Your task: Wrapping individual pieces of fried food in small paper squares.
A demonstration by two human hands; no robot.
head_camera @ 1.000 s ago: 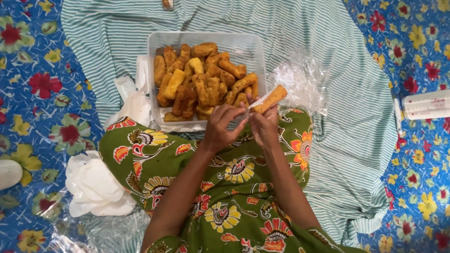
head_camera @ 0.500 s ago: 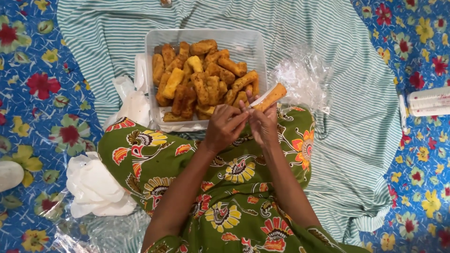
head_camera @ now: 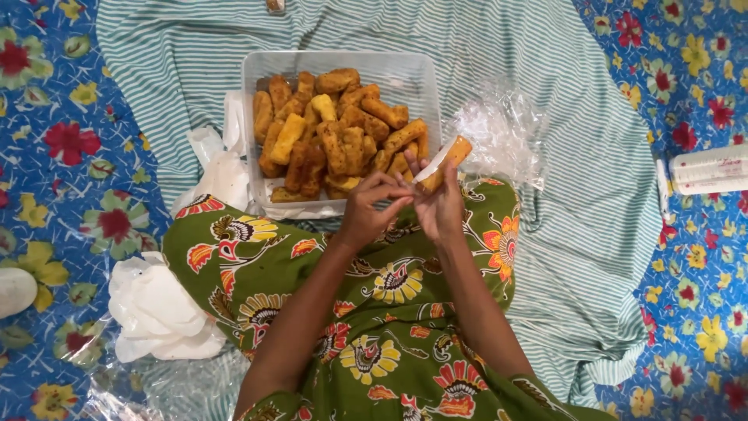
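A clear plastic container [head_camera: 405, 72] holds several golden breaded fried sticks [head_camera: 331, 132] on a green-striped cloth. My right hand [head_camera: 442, 204] holds one fried stick [head_camera: 452, 156] upright, partly inside a thin clear plastic wrap [head_camera: 433, 164]. My left hand [head_camera: 372, 209] pinches the lower end of that wrap, fingertips meeting the right hand just in front of the container. Both hands hover above my lap, which is covered by green floral fabric [head_camera: 366, 312].
Crumpled clear plastic [head_camera: 499, 129] lies right of the container. White plastic bags [head_camera: 156, 308] sit at my left knee, more white plastic [head_camera: 214, 168] beside the container. A white tube [head_camera: 705, 171] lies at the right edge, a white round object [head_camera: 14, 290] at the far left.
The hands stay at the same spot, fingers shifting slightly on the wrap around the stick. The view has tilted a little.
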